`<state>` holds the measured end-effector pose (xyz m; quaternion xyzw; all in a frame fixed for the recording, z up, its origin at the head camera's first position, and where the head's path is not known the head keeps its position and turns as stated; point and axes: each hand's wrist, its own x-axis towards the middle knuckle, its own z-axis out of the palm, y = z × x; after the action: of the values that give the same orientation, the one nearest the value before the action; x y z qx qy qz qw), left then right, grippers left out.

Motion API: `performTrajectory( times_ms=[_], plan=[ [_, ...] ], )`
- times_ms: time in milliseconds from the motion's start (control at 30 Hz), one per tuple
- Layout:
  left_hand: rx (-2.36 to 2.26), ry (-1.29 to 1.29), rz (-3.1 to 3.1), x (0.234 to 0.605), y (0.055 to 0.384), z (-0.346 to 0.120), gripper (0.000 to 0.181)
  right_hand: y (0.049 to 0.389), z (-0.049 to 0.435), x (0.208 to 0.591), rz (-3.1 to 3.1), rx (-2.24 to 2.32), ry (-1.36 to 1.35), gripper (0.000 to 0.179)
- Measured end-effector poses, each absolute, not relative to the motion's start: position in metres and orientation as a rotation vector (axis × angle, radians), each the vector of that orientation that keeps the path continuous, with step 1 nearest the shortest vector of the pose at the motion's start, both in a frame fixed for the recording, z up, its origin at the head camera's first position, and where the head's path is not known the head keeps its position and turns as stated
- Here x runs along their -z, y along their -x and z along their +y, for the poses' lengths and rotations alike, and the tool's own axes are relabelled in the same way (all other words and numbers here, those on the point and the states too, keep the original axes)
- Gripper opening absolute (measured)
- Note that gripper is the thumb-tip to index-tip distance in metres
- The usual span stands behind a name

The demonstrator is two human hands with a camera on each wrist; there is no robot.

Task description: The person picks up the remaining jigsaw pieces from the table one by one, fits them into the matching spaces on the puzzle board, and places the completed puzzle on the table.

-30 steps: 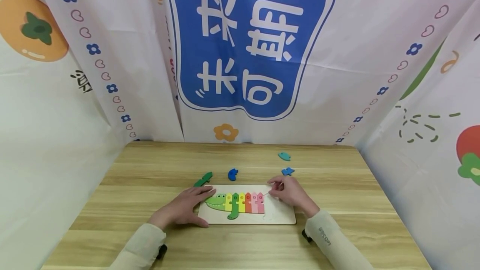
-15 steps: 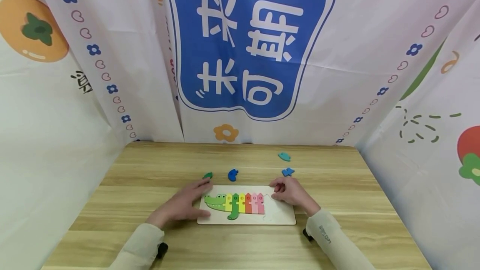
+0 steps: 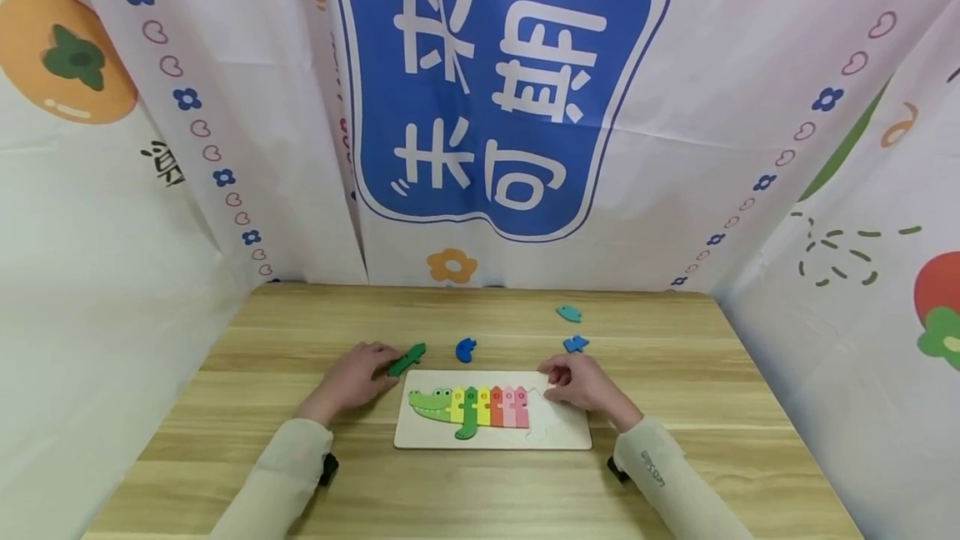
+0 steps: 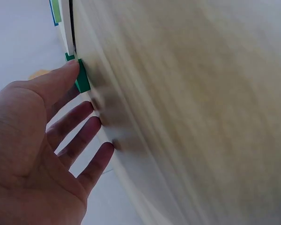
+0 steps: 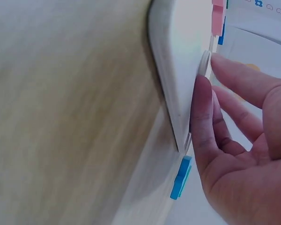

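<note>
A pale puzzle board (image 3: 562, 432) with a crocodile picture lies flat on the table. The green head (image 3: 431, 402) and several coloured strip pieces (image 3: 496, 405) sit in it, up to a pink one; an outline shows at right. Beyond the board's left corner, my left hand (image 3: 356, 377) pinches the end of a dark green puzzle piece (image 3: 407, 359) on the table, its thumb (image 4: 65, 77) on it and other fingers spread. Over the board's right part, my right hand (image 3: 587, 383) pinches a small, thin whitish piece (image 5: 204, 63), mostly hidden by its fingers.
A dark blue curved piece (image 3: 466, 349) lies behind the board. Further right are a blue piece (image 3: 576, 343), close beyond the right hand, and a teal piece (image 3: 568, 312) near the back. Printed cloth (image 3: 480, 257) walls the wooden table (image 3: 480, 494) at back and sides.
My left hand has lifted off the board's left end and moved back and left to the dark green piece. My right hand stays over the board, nearly still.
</note>
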<state>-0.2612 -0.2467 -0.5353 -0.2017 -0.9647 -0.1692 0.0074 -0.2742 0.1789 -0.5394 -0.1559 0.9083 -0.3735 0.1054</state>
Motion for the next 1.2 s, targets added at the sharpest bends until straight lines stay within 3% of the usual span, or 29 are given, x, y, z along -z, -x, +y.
performTrajectory(
  times_ms=[200,433,567,1200],
  plan=[
    [0.485,0.606,-3.047,0.531,0.263,-0.240,0.043,0.271,0.195,0.528,2.722,1.043,0.590,0.051],
    [0.421,0.560,-3.040,0.529,0.263,-0.233,0.040,0.256,0.219,0.524,2.702,0.835,0.700,0.098],
    [0.404,0.515,-3.042,0.528,0.261,-0.228,0.040,0.248,0.225,0.530,2.635,0.780,0.764,0.115],
    [0.624,0.353,-3.007,0.529,0.255,-0.227,0.038,0.246,0.230,0.538,2.576,0.758,0.760,0.117]
  ],
)
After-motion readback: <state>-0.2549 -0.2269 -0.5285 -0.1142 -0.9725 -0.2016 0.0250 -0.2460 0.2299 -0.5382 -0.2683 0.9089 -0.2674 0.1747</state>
